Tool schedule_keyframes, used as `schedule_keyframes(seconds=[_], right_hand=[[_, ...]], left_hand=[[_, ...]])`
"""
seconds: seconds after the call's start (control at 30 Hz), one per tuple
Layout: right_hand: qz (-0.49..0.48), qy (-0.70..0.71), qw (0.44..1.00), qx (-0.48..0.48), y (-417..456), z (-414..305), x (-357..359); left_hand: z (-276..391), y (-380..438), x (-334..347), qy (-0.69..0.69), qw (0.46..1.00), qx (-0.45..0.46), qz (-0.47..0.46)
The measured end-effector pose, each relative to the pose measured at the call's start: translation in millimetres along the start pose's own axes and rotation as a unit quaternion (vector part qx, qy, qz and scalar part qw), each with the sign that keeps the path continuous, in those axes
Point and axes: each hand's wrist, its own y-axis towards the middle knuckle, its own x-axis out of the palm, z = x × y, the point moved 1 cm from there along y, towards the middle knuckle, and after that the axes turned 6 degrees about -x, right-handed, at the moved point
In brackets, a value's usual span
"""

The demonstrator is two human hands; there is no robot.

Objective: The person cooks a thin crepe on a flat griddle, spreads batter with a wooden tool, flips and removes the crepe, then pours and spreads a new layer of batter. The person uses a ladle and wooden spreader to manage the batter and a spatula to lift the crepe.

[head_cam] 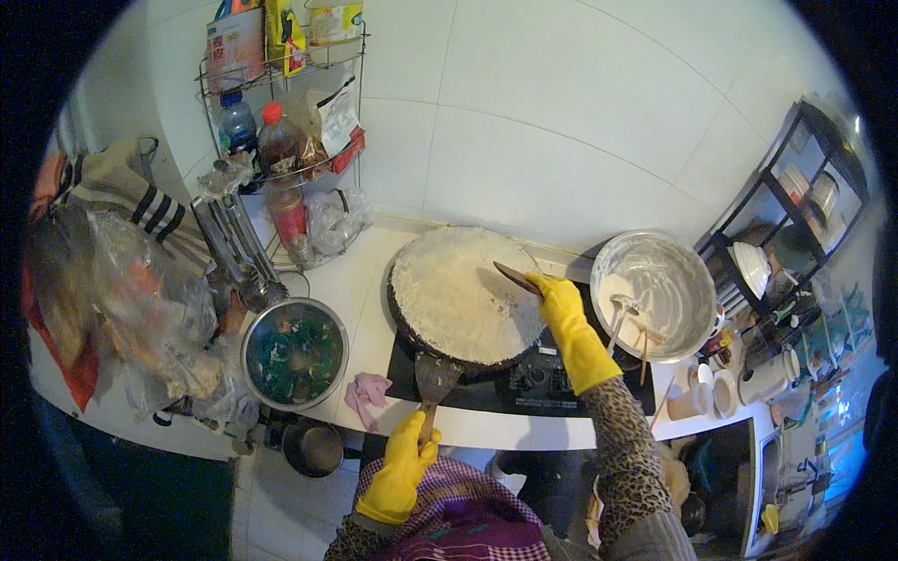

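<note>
A large round pale pancake (459, 287) covers a dark round griddle (401, 319) on a black cooktop (547, 386). My right hand (570, 326), in a yellow rubber glove, grips a thin brown flat scraper (515, 275) over the pancake's right part. Whether the scraper touches the surface, I cannot tell. My left hand (398, 466), gloved the same way, holds the wooden handle of a wide-bladed spatula (436, 379). Its blade lies at the griddle's front rim. The blade's far edge seems to meet the rim there.
Right of the griddle stands a metal basin (684, 280) with pale batter, a ladle (623, 308) and a wooden stick. At left are a steel bowl (254, 382) with green contents, a pink cloth (367, 394) and plastic bags (154, 280). A wire rack (280, 73) holds bottles behind.
</note>
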Motion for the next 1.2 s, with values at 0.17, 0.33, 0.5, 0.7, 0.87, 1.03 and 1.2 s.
schedule_keyframes(seconds=[0.17, 0.33, 0.5, 0.7, 0.87, 1.03, 1.2], right_hand=[[-0.004, -0.111, 0.993, 0.043, -8.6, -8.0, 74.7], [-0.134, -0.009, 0.984, 0.116, -42.1, -71.9, 24.8], [-0.189, 0.048, 0.966, 0.171, -11.9, -73.1, -64.7], [-0.218, -0.064, 0.928, 0.296, 28.3, -12.9, -8.5], [-0.279, -0.076, 0.916, 0.276, 59.5, -42.5, 15.0], [-0.329, -0.097, 0.917, 0.202, 79.2, -94.4, 10.3], [-0.338, -0.081, 0.926, 0.145, 93.2, -174.8, -35.6]], left_hand=[[8.1, -3.8, 9.7, -0.058, 0.997, -0.043, -0.009], [0.2, -0.1, 0.5, -0.110, 0.991, -0.070, 0.005], [-1.9, 4.4, -6.1, -0.119, 0.991, -0.062, -0.023], [5.5, 7.0, 0.7, -0.110, 0.992, -0.061, -0.009], [8.4, 0.6, -0.3, -0.122, 0.991, -0.049, -0.034], [6.8, 3.0, -5.2, -0.124, 0.990, -0.053, -0.048], [4.7, 3.7, -10.1, -0.133, 0.988, -0.033, -0.075]])
